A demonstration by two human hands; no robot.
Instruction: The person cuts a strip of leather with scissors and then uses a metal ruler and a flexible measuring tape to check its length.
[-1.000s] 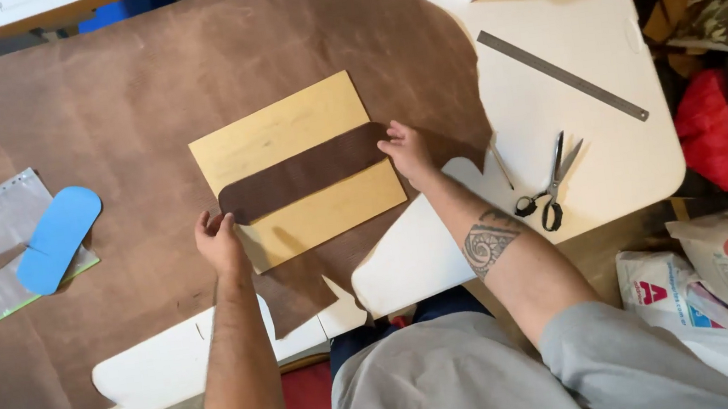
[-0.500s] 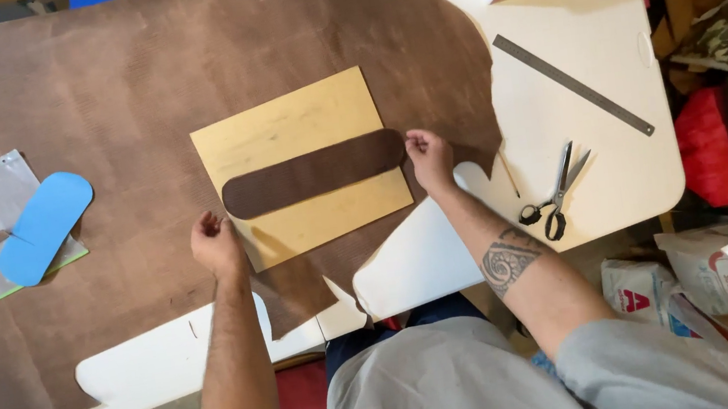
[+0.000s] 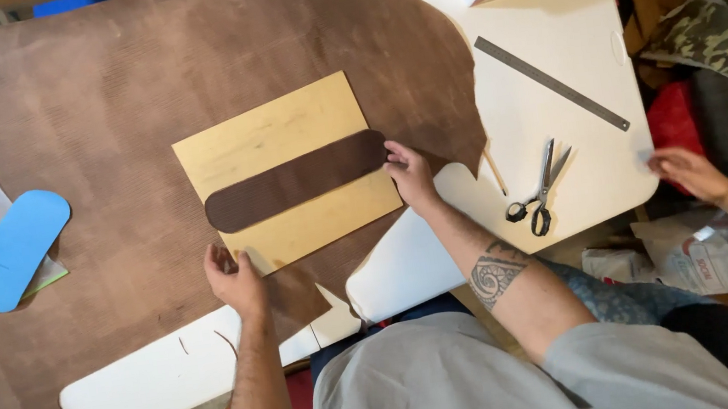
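On the brown hide [image 3: 91,90], both hands (open, flat) steady a wooden board [image 3: 281,131].

A hide [image 3: 92,99] is spread over the desk [image 3: 565,32]. A board [image 3: 282,136] is laid on the hide, a strip [image 3: 296,181] across the board. Scissors [image 3: 540,187] and a ruler [image 3: 551,83] are placed right of the hide; an insole template [image 3: 18,249] at far left.

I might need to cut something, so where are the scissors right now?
In the head view the scissors lie on the white table to the right of the person's right hand, just below the metal ruler.
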